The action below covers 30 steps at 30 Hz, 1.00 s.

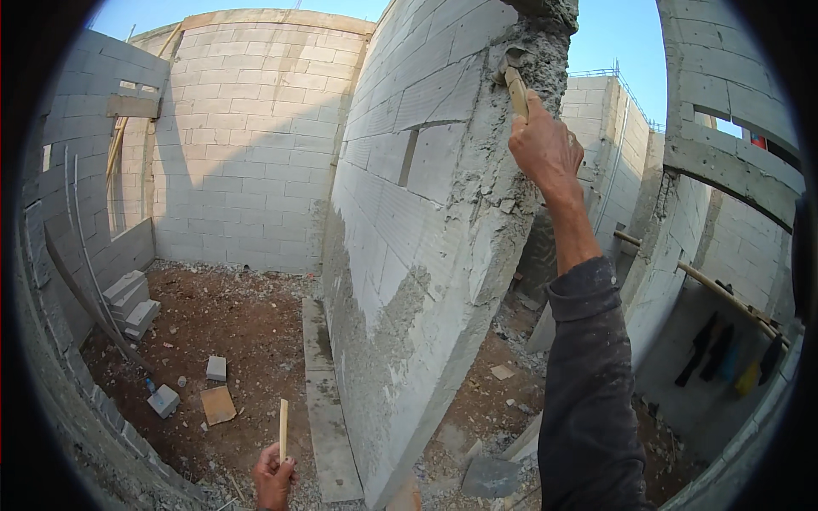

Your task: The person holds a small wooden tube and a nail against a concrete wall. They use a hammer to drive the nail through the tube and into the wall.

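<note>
Raised high, my right hand (547, 146) is closed round a wooden-handled tool (516, 89). Its upper end meets the rough grey mortar (490, 170) along the end of a block wall (426, 102). The shape of the tool's head cannot be made out against the mortar. Low in the view, my left hand (274, 479) grips a narrow, pale wooden strip (283, 430) upright, apart from the wall. Its lower end is hidden in my fingers.
A concrete ledge (326, 409) runs along the wall's foot. Loose blocks (164, 400) and a flat tan piece (218, 405) lie on the rubble-strewn dirt floor (221, 324). Stacked blocks (129, 302) stand at left. Clothes (720, 349) hang beneath a pole (724, 296) at right.
</note>
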{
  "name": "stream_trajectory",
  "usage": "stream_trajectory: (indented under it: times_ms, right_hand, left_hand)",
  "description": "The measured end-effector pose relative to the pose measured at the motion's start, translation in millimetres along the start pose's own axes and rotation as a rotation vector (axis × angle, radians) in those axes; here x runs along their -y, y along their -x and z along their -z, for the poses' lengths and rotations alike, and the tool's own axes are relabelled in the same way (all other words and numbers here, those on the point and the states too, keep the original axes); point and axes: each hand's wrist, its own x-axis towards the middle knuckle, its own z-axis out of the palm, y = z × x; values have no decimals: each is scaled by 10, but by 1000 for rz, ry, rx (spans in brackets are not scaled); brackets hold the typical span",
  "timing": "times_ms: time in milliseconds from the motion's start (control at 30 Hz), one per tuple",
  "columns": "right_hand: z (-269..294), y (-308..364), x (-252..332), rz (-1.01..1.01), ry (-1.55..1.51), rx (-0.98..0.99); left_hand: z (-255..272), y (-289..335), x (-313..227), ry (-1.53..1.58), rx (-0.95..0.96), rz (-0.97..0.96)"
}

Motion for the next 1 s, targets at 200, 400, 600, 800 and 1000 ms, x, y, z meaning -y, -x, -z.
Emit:
stream_trajectory:
  times_ms: [200,400,600,800,1000]
  right_hand:
    - [203,149,47,74,-145,-102]
    - [328,1,-112,-80,-202,-182]
    - [-1,-76,-458,61,-99,-162]
    - [228,34,168,-86,-348,-181]
    - [-239,-231,128,-50,-45,194]
  left_hand:
    - [-279,137,11,35,69,-60]
    - [-127,214,98,-55,96,16]
    - [-4,216,166,-7,66,-11]
    - [172,270,384,12,1,15]
    - [-49,363,164,-73,72,42]
